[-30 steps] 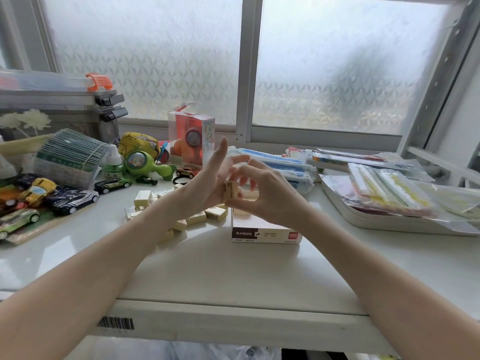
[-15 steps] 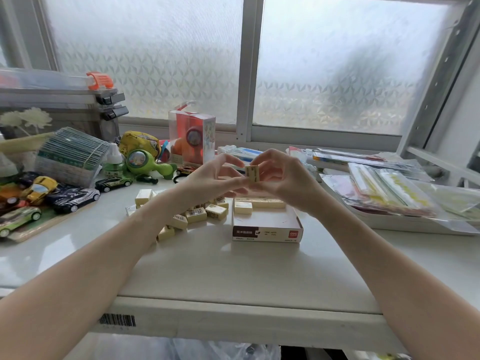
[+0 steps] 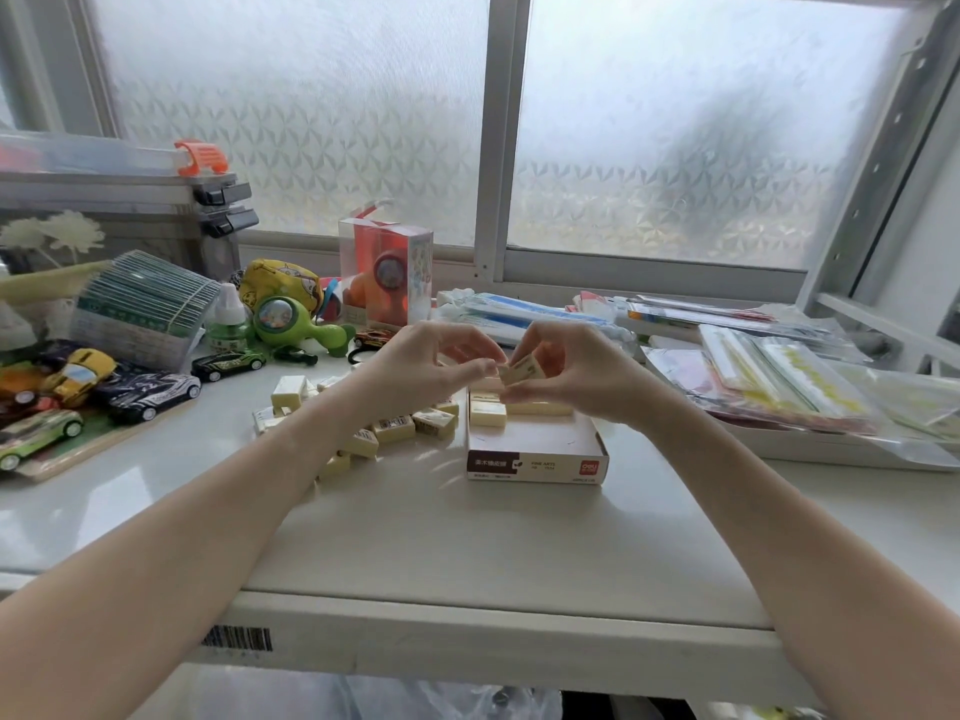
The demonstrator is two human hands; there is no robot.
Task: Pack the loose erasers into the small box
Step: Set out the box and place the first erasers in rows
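Tilted flatter than before, one eraser [image 3: 522,368] sits pinched between my right hand [image 3: 582,379] and left hand [image 3: 431,368] fingertips above the small box [image 3: 537,452], which holds about two erasers.

- Bare table [image 3: 467,537] is lying open from the small box [image 3: 537,452] toward 6 o'clock, giving a hand free passage.
- Loose erasers [image 3: 395,428] are crowding the box's 9 o'clock side.
- Toy cars [image 3: 150,394] are blocking farther toward 9 o'clock.
- A tray of packets [image 3: 810,439] is closing off 3 o'clock.
- Both hands are hovering over the box's 12 o'clock end.
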